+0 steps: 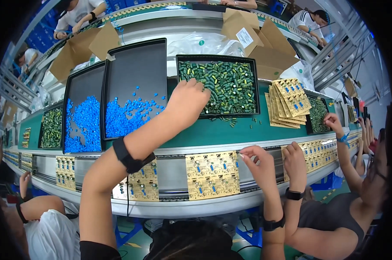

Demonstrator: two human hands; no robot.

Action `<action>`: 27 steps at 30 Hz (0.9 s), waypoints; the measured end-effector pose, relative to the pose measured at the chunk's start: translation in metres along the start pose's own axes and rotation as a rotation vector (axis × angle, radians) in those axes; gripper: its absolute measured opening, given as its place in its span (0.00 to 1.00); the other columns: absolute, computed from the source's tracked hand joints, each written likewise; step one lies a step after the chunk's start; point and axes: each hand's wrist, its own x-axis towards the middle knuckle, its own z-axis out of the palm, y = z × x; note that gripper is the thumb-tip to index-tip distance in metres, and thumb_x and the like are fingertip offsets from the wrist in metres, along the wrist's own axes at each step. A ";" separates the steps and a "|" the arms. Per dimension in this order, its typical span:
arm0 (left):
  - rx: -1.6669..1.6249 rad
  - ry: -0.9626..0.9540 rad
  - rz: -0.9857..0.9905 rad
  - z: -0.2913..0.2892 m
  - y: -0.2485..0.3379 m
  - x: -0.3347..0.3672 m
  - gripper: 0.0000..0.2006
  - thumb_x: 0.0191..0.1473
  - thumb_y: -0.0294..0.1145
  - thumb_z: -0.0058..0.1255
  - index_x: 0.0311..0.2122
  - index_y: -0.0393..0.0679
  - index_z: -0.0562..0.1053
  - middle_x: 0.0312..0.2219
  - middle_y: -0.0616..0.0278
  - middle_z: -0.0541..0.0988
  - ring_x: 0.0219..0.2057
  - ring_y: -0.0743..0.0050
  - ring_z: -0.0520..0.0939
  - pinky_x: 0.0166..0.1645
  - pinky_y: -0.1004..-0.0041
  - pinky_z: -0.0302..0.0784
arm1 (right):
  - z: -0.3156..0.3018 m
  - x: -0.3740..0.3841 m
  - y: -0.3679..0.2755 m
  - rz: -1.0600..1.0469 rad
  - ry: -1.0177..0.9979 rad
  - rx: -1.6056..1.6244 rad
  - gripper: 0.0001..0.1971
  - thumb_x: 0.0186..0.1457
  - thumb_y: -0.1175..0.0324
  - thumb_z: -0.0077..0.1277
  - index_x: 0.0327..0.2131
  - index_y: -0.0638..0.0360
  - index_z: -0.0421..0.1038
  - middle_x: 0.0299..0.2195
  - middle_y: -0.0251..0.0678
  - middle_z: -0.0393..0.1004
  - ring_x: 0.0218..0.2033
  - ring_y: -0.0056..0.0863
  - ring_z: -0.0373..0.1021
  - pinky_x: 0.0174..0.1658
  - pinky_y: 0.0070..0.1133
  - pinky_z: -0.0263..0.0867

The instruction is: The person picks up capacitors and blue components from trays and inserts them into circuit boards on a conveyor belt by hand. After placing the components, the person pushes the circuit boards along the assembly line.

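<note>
My left hand reaches over the left side of a black tray heaped with green cylindrical capacitors. Its fingers are curled down among them, and the fingertips are partly hidden. On the rail line below, a tan circuit board carries several blue and dark parts. My right hand is just off that board's upper right corner, thumb and forefinger brought together; whatever is between them is too small to name. My left forearm passes over another tan board, covering part of it.
Two black trays of small blue components stand left of the capacitors. Stacked boards lie to the right on the green mat. Open cardboard boxes stand behind. A co-worker's hand is close beside my right hand.
</note>
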 end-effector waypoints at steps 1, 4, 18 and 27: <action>-0.005 0.004 -0.008 0.005 -0.003 0.001 0.06 0.38 0.27 0.56 0.25 0.41 0.72 0.25 0.60 0.74 0.33 0.62 0.75 0.38 0.66 0.70 | 0.003 -0.003 0.000 -0.037 0.034 -0.172 0.07 0.49 0.77 0.54 0.34 0.60 0.75 0.28 0.29 0.74 0.29 0.16 0.69 0.29 0.14 0.60; -0.100 -0.068 -0.021 0.013 -0.004 0.005 0.05 0.40 0.26 0.55 0.26 0.40 0.72 0.25 0.58 0.74 0.33 0.59 0.75 0.38 0.64 0.72 | 0.011 -0.004 0.007 -0.063 0.087 -0.156 0.06 0.47 0.77 0.54 0.32 0.59 0.76 0.26 0.29 0.70 0.26 0.18 0.65 0.27 0.15 0.57; -0.369 0.079 -0.195 0.007 0.001 0.010 0.05 0.38 0.24 0.50 0.24 0.38 0.70 0.25 0.54 0.74 0.32 0.56 0.77 0.33 0.61 0.75 | 0.008 0.008 -0.013 -0.313 0.008 -0.471 0.06 0.44 0.78 0.57 0.28 0.60 0.74 0.26 0.35 0.70 0.29 0.30 0.67 0.32 0.25 0.63; -0.601 0.041 -0.200 -0.004 -0.004 0.002 0.08 0.41 0.26 0.55 0.31 0.41 0.72 0.22 0.59 0.75 0.25 0.63 0.78 0.31 0.68 0.74 | 0.010 0.009 -0.011 -0.217 -0.006 -0.511 0.05 0.43 0.76 0.58 0.27 0.59 0.73 0.25 0.35 0.70 0.30 0.32 0.69 0.34 0.26 0.63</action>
